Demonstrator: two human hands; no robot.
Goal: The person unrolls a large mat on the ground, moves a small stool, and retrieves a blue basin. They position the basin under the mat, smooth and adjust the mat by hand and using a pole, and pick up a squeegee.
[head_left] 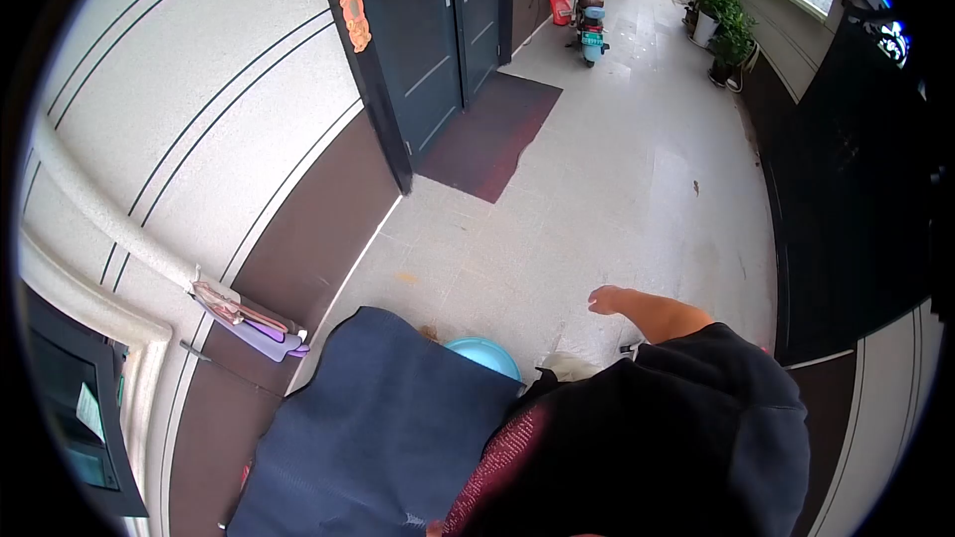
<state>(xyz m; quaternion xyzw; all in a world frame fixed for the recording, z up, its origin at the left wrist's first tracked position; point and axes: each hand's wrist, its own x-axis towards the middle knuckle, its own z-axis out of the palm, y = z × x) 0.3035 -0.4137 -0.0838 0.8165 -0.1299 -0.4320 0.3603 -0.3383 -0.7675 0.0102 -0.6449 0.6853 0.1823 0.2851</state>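
My right hand reaches out over the pale tiled floor, its fingers loosely curled together with nothing visible in them. A large dark blue sheet or mat with a ribbed surface spreads across the lower left. At its lower right edge, a sliver of skin shows at the frame's bottom, possibly my left hand; its fingers are hidden. A light blue basin lies partly behind the mat. Beside the basin is a pale object, partly covered by my dark sleeve and clothing.
A dark red doormat lies before dark double doors. A scooter stands farther along the walkway, potted plants at the right wall. Purple and pink items hang on the left wall. A dark gate is at right.
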